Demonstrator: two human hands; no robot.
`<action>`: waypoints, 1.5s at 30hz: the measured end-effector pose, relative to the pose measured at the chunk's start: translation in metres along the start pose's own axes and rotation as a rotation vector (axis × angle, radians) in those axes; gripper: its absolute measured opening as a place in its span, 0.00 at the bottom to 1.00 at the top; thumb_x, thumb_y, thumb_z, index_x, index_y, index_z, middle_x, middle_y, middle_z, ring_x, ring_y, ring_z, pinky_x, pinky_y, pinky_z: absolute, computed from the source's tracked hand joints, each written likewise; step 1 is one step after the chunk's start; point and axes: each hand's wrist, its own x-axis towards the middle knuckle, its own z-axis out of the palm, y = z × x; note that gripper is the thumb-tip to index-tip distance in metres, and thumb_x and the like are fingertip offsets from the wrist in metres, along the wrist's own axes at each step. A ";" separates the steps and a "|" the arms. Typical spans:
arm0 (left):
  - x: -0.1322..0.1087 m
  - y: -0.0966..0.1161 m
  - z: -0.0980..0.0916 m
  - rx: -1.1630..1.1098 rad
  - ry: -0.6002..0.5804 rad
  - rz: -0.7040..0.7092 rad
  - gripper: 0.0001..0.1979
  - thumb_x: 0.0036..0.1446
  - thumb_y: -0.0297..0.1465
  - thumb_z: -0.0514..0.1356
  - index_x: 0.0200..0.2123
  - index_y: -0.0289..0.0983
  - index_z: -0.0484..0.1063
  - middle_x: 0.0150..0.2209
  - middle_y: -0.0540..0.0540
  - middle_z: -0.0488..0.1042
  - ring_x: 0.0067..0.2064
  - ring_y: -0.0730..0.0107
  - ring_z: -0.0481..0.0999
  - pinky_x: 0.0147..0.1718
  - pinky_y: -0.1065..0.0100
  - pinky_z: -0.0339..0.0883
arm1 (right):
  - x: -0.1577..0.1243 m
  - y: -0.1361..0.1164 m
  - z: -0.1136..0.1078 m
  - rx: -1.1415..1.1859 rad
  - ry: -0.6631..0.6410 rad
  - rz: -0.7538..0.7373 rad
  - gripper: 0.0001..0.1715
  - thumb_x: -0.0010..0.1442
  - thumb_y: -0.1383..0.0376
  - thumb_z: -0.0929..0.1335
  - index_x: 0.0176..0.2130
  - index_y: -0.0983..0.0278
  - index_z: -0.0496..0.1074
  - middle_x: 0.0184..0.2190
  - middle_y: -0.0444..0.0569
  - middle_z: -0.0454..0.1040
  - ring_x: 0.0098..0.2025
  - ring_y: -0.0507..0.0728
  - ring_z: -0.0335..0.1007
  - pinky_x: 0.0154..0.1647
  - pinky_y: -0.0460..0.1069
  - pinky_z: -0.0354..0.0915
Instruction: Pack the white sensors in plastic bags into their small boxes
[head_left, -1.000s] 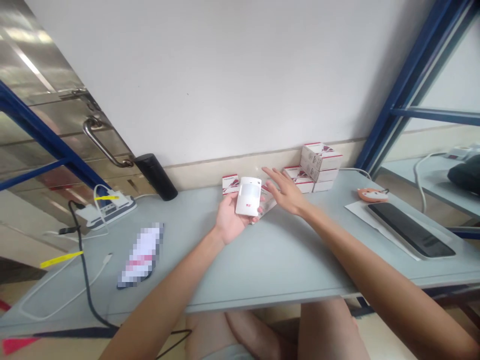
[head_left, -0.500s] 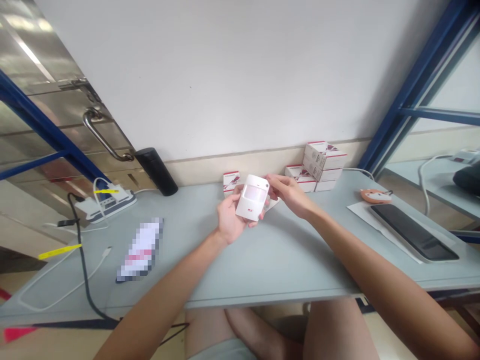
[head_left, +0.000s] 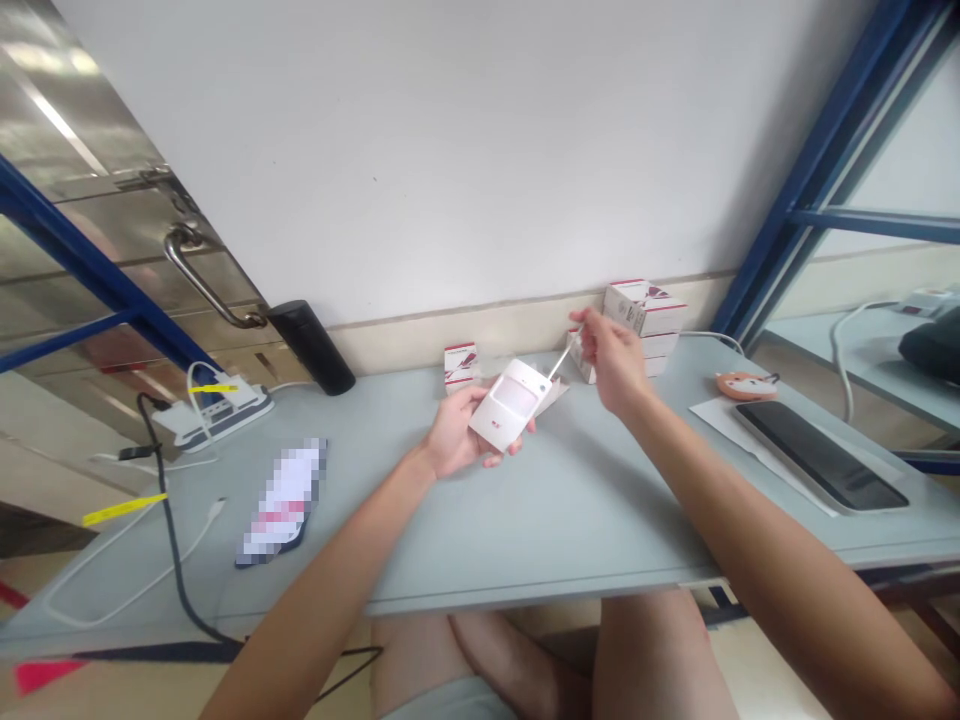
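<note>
My left hand (head_left: 455, 440) is closed round a white plastic sensor unit (head_left: 510, 416) with a pale window on its face, held tilted above the grey table (head_left: 540, 520). My right hand (head_left: 611, 362) is raised to the right of it, fingers pinched on a thin white strip (head_left: 560, 360) that runs from the fingers down to the top corner of the unit. A stack of small white-and-red boxes (head_left: 651, 316) stands against the wall just behind my right hand.
One more small white-and-red box (head_left: 460, 364) stands by the wall. A black cylinder (head_left: 311, 346) leans at the back left, near a white power strip (head_left: 217, 412) with cables. A blurred card (head_left: 281, 500) lies left. A dark tablet (head_left: 817, 456) on paper lies right.
My right hand first reached to the top of the unit, pinched there, and has now drawn away up and to the right with the thin strip. The unit has tilted further.
</note>
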 end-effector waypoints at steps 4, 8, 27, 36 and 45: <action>0.001 -0.004 -0.002 0.014 -0.091 -0.146 0.29 0.66 0.41 0.50 0.64 0.30 0.67 0.43 0.31 0.79 0.33 0.55 0.80 0.19 0.68 0.64 | 0.035 -0.007 -0.034 0.138 0.150 -0.098 0.20 0.53 0.47 0.78 0.33 0.61 0.78 0.22 0.38 0.56 0.21 0.47 0.48 0.19 0.46 0.49; 0.000 -0.002 -0.004 0.027 -0.147 -0.129 0.30 0.68 0.42 0.48 0.66 0.33 0.65 0.44 0.32 0.79 0.34 0.54 0.80 0.22 0.66 0.65 | 0.044 -0.009 -0.046 0.159 0.131 -0.144 0.23 0.54 0.46 0.78 0.34 0.62 0.79 0.23 0.38 0.57 0.20 0.45 0.49 0.18 0.46 0.48; -0.002 0.002 -0.025 0.067 -0.146 -0.092 0.33 0.66 0.39 0.48 0.71 0.32 0.55 0.48 0.28 0.79 0.36 0.51 0.81 0.26 0.63 0.64 | 0.047 -0.007 -0.052 0.286 -0.021 0.037 0.36 0.42 0.47 0.84 0.27 0.59 0.61 0.19 0.33 0.53 0.19 0.46 0.50 0.15 0.45 0.53; 0.001 -0.003 -0.027 0.057 -0.136 -0.104 0.32 0.64 0.39 0.48 0.68 0.30 0.59 0.47 0.27 0.79 0.35 0.51 0.80 0.24 0.64 0.64 | 0.049 -0.003 -0.053 0.261 -0.003 0.023 0.28 0.48 0.49 0.82 0.30 0.58 0.66 0.23 0.37 0.61 0.21 0.46 0.54 0.18 0.46 0.56; 0.002 -0.002 -0.026 0.030 -0.132 -0.127 0.31 0.64 0.40 0.47 0.65 0.29 0.61 0.47 0.27 0.79 0.33 0.52 0.80 0.22 0.64 0.65 | 0.046 -0.003 -0.051 0.220 -0.002 0.037 0.25 0.46 0.50 0.81 0.33 0.58 0.71 0.23 0.36 0.55 0.21 0.46 0.51 0.18 0.45 0.54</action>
